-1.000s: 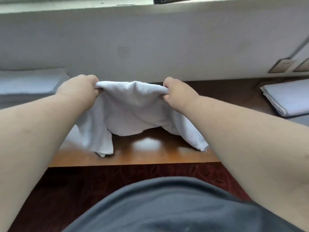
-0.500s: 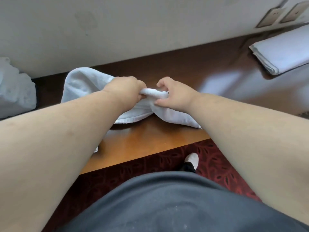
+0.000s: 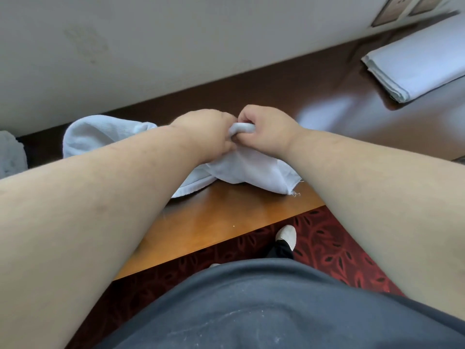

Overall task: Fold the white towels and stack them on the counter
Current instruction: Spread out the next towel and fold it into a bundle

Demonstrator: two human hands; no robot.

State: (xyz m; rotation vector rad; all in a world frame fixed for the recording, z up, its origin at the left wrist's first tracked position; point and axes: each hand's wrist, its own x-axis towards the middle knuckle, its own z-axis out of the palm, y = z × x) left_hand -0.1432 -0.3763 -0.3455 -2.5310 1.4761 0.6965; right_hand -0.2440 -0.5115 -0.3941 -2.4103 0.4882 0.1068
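A white towel (image 3: 251, 170) lies bunched on the wooden counter (image 3: 214, 220), one rounded fold bulging out to the left behind my forearm. My left hand (image 3: 206, 132) and my right hand (image 3: 269, 132) sit knuckle to knuckle above it, both pinching the same rolled top edge of the towel. The lower part of the cloth hangs down to the counter, with a frayed corner at the right. My left forearm hides the towel's middle.
A folded white cloth (image 3: 415, 61) lies at the far right of the counter. More white fabric (image 3: 11, 157) shows at the left edge. A pale wall (image 3: 176, 46) backs the counter, with wall plates (image 3: 387, 11) at the top right. Red patterned carpet (image 3: 327, 248) and a shoe (image 3: 286, 235) lie below.
My hands have come together from far apart, bringing the towel's two held ends side by side. The towel has dropped from hanging spread to bunched on the counter. The view has tilted down.
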